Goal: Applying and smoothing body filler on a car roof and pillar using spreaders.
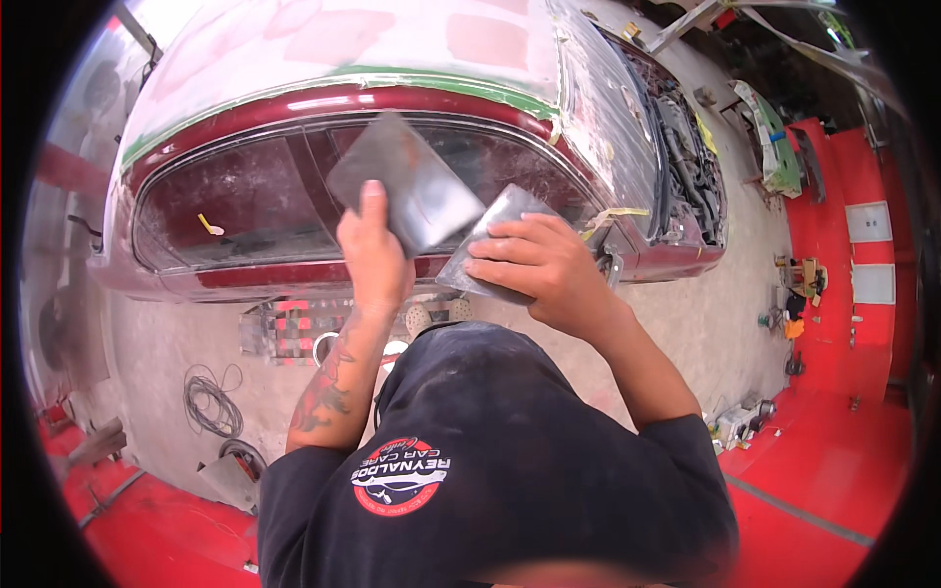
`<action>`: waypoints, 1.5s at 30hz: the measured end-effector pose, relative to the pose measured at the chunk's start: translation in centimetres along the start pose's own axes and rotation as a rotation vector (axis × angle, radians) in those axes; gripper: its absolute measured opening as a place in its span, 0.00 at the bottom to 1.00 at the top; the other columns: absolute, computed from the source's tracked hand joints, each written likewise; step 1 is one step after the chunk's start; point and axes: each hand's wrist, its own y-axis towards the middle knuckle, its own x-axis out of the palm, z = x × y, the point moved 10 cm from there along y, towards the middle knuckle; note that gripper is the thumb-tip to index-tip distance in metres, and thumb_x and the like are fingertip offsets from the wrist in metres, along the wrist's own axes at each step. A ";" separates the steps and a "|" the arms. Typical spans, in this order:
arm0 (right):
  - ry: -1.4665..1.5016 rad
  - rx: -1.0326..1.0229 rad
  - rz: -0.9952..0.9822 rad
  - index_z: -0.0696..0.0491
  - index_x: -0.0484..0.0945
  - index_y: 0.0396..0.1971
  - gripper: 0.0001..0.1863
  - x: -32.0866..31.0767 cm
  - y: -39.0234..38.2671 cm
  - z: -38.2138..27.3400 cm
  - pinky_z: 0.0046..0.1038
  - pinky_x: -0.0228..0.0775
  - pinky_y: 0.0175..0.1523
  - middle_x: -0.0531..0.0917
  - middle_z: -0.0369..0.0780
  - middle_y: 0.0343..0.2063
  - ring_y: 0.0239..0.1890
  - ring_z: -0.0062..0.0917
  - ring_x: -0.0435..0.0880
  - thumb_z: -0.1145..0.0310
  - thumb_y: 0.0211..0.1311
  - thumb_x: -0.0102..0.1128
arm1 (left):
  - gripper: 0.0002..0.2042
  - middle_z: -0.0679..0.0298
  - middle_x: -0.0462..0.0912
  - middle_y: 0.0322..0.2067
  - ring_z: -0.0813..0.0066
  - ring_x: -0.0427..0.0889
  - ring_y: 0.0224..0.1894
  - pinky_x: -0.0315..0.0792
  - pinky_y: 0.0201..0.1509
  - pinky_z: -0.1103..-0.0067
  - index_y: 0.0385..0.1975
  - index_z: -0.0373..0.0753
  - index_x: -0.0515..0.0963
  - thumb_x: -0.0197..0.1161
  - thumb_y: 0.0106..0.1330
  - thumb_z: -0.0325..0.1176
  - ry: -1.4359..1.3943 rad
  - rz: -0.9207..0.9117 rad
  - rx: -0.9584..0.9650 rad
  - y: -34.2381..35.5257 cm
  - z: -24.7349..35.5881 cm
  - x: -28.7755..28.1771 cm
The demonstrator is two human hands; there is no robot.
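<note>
My left hand (375, 255) grips a flat, grey rectangular metal plate (412, 171), its thumb lying on the plate's face. A brownish smear marks the plate near its upper part. Close beside it, my right hand (554, 269) holds a second, smaller grey metal plate (463, 267), with fingers spread across its upper face. The plates' near edges come together at the middle of the view; whether they touch I cannot tell. Both are held in front of the side windows of a dark red car (314, 279).
The car roof (343, 39) is pale with pinkish patches, edged by green masking (461, 86). At right, the engine bay (681, 147) is uncovered. Coiled black cable (213, 404) lies on the concrete floor at left. Red panels (818, 225) line the right side.
</note>
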 end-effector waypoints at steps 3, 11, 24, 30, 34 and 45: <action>0.102 -0.050 0.188 0.50 0.84 0.51 0.24 -2.8 -0.5 -1.5 0.43 0.72 0.62 0.85 0.41 0.54 0.58 0.39 0.83 0.82 0.51 0.66 | 0.23 0.52 0.81 0.56 0.57 0.84 0.56 0.81 0.60 0.64 0.62 0.29 0.70 0.47 0.81 0.44 -0.389 -0.055 -0.106 0.3 -0.2 0.7; 0.226 0.216 0.141 0.53 0.79 0.58 0.32 1.9 -0.9 5.5 0.38 0.75 0.61 0.76 0.45 0.60 0.59 0.47 0.79 0.90 0.49 0.60 | 0.25 0.52 0.79 0.58 0.57 0.82 0.59 0.76 0.65 0.61 0.64 0.29 0.68 0.46 0.82 0.46 -0.548 -0.167 -0.379 -4.7 -2.3 3.8; -0.019 0.255 0.213 0.54 0.82 0.52 0.28 -0.9 0.2 1.8 0.37 0.70 0.56 0.85 0.42 0.50 0.54 0.38 0.82 0.87 0.48 0.55 | 0.32 0.65 0.74 0.32 0.77 0.67 0.32 0.66 0.37 0.73 0.42 0.29 0.78 0.39 0.83 0.57 0.243 -0.029 0.250 -2.7 -2.9 1.5; 0.008 0.204 0.125 0.55 0.82 0.52 0.29 -0.6 0.2 1.6 0.36 0.69 0.56 0.85 0.43 0.50 0.55 0.39 0.81 0.88 0.47 0.53 | 0.31 0.58 0.82 0.51 0.72 0.79 0.51 0.71 0.57 0.74 0.57 0.28 0.76 0.39 0.83 0.55 -0.001 -0.133 0.207 -3.3 -3.8 3.3; -0.054 0.340 0.183 0.55 0.82 0.52 0.30 -1.2 -0.3 2.8 0.38 0.70 0.57 0.85 0.42 0.50 0.54 0.39 0.82 0.89 0.46 0.53 | 0.30 0.56 0.81 0.53 0.70 0.77 0.54 0.69 0.60 0.72 0.59 0.28 0.75 0.39 0.84 0.53 0.024 -0.144 0.251 -3.6 -3.3 3.9; -0.118 0.157 0.132 0.55 0.82 0.51 0.28 -1.2 0.3 1.9 0.37 0.70 0.51 0.86 0.40 0.47 0.54 0.36 0.83 0.86 0.45 0.57 | 0.27 0.58 0.84 0.46 0.72 0.78 0.46 0.72 0.52 0.73 0.54 0.28 0.78 0.42 0.84 0.49 0.274 -0.224 0.098 -3.2 -4.3 3.5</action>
